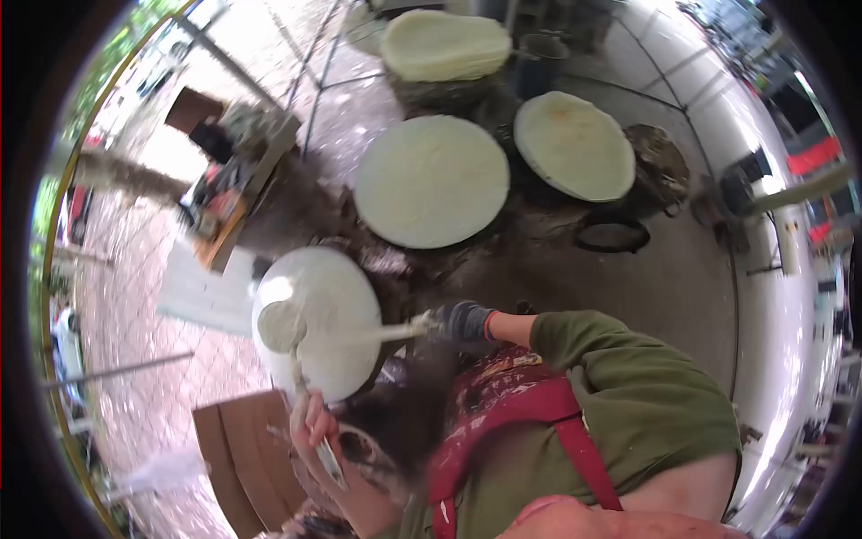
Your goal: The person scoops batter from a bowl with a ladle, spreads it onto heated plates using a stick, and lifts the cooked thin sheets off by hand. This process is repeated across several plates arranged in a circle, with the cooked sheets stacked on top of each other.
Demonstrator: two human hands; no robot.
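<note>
**Q:** What is being worked on, and where?

**A:** A long-handled spreader lies across a round white griddle at centre left. Its pale, batter-coated head sits at the griddle's left edge. The handle runs almost level to the right, past the right edge.

**Q:** Which hand has it?

**A:** The right hand, in a dark glove with an orange cuff, is closed round the handle's end, just off the griddle's right edge. So the spreader's head lies straight left of that hand, along the handle's long axis. A green sleeve follows behind it.

**Q:** And the other hand?

**A:** The left hand, bare, is below the griddle's near edge, fingers wrapped round a thin tool. It is too blurred to name.

**Q:** What else is around?

**A:** Three more pale round griddles stand further off: one at centre, one to its right, one at the top. A black pan sits on the ground, and a wooden board lies at lower left.
</note>
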